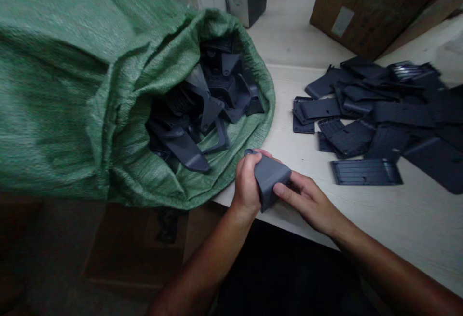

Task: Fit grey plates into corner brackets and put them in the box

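Both of my hands are closed around a dark grey plastic housing (272,173) with a bent, angular shape and a small round boss at one corner. My left hand (248,183) grips its left side, the thumb over the top. On the right side, my right hand (307,198) pinches its lower end between thumb and fingers. The housing is held above the front edge of the table, just right of the mouth of a green woven sack (265,108). Several similar grey plastic housings (208,106) lie jumbled inside the sack.
A heap of flat dark plastic covers (394,108) spreads over the right of the white table (289,50). One ribbed cover (366,171) lies nearest me. Behind stand a cardboard box (365,7) and a small grey box (244,0). Another cardboard box (135,248) sits below the sack.
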A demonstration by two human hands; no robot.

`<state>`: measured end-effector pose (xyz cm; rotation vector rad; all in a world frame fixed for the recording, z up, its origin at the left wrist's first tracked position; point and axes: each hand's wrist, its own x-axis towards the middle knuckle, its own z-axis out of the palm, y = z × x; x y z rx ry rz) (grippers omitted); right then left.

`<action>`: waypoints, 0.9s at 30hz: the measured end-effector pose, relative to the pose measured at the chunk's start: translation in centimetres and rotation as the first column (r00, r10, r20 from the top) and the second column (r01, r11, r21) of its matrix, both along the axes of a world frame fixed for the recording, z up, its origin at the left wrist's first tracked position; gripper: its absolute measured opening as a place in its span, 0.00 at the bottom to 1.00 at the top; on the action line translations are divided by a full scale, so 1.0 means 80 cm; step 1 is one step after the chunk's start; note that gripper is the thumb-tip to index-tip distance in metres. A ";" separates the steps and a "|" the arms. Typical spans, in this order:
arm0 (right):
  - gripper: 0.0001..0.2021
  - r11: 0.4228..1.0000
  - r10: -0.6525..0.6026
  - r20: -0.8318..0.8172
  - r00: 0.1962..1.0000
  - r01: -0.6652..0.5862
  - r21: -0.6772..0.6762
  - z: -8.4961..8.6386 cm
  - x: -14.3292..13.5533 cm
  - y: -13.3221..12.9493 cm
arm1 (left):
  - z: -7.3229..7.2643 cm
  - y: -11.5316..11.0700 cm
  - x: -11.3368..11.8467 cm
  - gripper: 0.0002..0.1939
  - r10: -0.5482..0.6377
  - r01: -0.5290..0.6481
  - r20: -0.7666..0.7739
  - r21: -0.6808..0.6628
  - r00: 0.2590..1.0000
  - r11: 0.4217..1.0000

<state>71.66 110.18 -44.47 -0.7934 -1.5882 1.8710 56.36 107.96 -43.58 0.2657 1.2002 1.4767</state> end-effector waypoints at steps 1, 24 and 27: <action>0.23 1.000 0.014 0.011 1.000 -0.014 -0.003 -0.001 0.003 0.003 | 0.002 0.003 -0.002 0.14 0.032 -0.033 0.059 0.008 0.998 0.999; 0.22 0.993 -0.116 0.283 0.952 0.115 0.021 0.014 0.038 0.037 | -0.029 -0.039 -0.057 0.23 -0.504 0.534 -0.276 0.044 0.818 0.844; 0.21 0.868 -0.395 0.315 0.863 0.238 0.436 0.021 0.047 0.040 | -0.028 -0.038 -0.058 0.23 -0.339 0.381 -0.292 0.100 0.894 0.919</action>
